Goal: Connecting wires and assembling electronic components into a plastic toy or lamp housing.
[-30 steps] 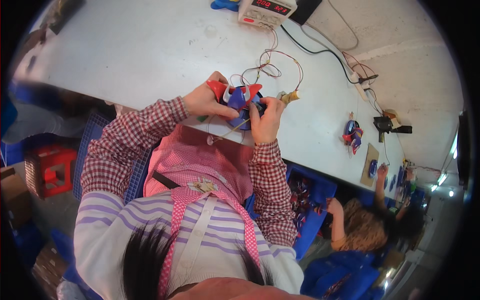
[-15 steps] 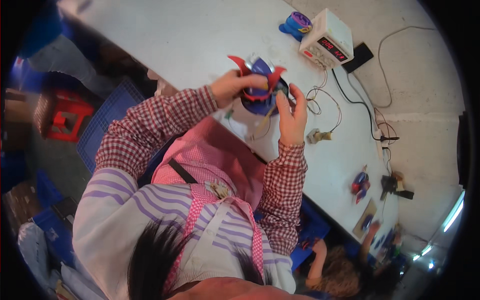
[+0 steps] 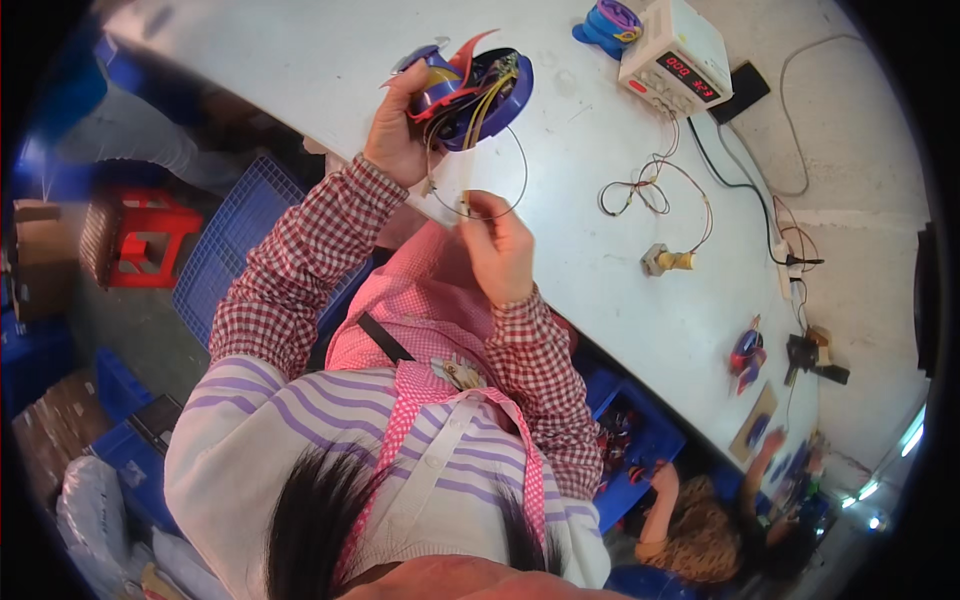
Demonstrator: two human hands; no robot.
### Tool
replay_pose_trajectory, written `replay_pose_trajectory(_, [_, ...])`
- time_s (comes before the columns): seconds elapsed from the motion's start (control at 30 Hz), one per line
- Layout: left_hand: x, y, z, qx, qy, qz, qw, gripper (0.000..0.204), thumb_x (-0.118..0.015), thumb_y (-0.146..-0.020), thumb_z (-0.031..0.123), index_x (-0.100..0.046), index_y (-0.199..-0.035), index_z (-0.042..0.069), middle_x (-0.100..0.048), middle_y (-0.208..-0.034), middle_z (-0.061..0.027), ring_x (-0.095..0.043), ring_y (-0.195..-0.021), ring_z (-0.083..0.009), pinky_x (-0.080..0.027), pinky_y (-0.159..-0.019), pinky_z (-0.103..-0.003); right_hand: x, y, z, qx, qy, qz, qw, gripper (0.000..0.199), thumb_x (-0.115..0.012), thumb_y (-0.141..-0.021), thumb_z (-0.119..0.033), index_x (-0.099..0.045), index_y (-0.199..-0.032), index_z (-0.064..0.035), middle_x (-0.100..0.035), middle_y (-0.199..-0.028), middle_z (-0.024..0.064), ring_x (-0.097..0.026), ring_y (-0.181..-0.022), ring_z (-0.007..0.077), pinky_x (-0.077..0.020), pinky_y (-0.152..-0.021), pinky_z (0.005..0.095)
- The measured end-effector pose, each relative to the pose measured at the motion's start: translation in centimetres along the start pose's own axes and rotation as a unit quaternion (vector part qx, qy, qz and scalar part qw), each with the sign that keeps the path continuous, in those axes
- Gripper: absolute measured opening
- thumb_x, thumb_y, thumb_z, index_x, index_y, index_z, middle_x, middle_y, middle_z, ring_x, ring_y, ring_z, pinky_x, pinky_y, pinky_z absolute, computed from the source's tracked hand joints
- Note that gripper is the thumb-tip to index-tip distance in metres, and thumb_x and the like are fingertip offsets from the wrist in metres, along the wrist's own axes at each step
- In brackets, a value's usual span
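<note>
While left hand [image 3: 400,135] grips the blue-red toy shell [image 3: 470,85] at 12 o'clock, right hand [image 3: 495,245] pinches its wire [image 3: 515,185]; best kept slack, untangled.

The left hand [image 3: 397,140] has tipped the round blue and red plastic toy [image 3: 468,88] open-side out, exposing its wiring, toward the frame's top. The right hand [image 3: 497,245] has let go, dropping lower to pinch a thin wire [image 3: 520,175].

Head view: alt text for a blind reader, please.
A person's left hand holds up a blue and red toy with its wiring exposed, while the right hand pinches a thin wire from it. Behind on the white table sits a power supply.
</note>
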State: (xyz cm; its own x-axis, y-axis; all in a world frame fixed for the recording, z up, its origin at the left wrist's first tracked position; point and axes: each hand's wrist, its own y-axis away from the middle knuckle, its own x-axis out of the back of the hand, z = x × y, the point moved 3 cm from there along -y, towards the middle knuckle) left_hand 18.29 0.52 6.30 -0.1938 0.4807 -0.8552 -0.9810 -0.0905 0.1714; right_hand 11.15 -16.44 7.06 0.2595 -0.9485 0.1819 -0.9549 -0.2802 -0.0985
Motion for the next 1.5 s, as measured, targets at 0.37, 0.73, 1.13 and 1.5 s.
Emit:
replay_pose_trajectory(0.37, [2.4, -3.2, 7.8, -0.071, -0.107, 0.028, 0.991, 0.057, -0.069, -0.077, 0.027, -0.044, -0.122, 0.002, -0.056, -0.111, -0.0156, -0.059, -0.092, -0.0211, -0.05, -0.084, -0.032, 2.6, -0.3, 0.5, 0.189, 0.309, 0.074, 0.929, 0.029, -0.06, -0.074, -0.002, -0.058, -0.103, -0.0035, -0.055, -0.099, 0.0115, -0.049, -0.088, 0.0276, -0.0418, -0.08, 0.0354])
replay_pose_trajectory(0.73, [14.9, -24.9, 22.5, -0.109, -0.393, -0.083, 0.909, 0.036, -0.069, -0.081, 0.024, -0.059, -0.108, 0.002, -0.064, -0.093, -0.0072, -0.062, -0.08, -0.0145, -0.049, -0.076, -0.023, 3.5, 1.4, 2.6, 0.191, 0.343, 0.099, 0.914, 0.018, -0.059, -0.069, -0.003, -0.055, -0.086, -0.0061, -0.051, -0.089, 0.0084, -0.048, -0.083, 0.0279, -0.0379, -0.079, 0.0385])
replay_pose_trajectory(1.13, [18.9, -27.6, 29.1, -0.146, -0.828, 0.368, 0.396, 0.086, -0.041, -0.073, 0.076, -0.061, -0.114, 0.002, -0.064, -0.104, -0.015, -0.059, -0.09, -0.0336, -0.042, -0.087, -0.039, 4.8, 2.1, 1.6, 0.244, 0.272, 0.2, 0.909, 0.016, -0.063, -0.071, -0.008, -0.054, -0.085, -0.0066, -0.049, -0.089, 0.0089, -0.047, -0.083, 0.0248, -0.0408, -0.077, 0.0335])
replay_pose_trajectory(1.5, [-3.9, 9.2, -8.3, 0.077, -0.682, -0.367, 0.628, 0.031, -0.062, -0.076, 0.003, -0.056, -0.106, 0.001, -0.057, -0.083, -0.0059, -0.051, -0.069, -0.0134, -0.044, -0.063, -0.025, 41.1, 10.3, 0.0, 0.17, 0.381, 0.529, 0.739, 0.035, -0.068, -0.076, -0.014, -0.055, -0.108, -0.0034, -0.055, -0.1, 0.0082, -0.052, -0.086, 0.0206, -0.0431, -0.074, 0.029])
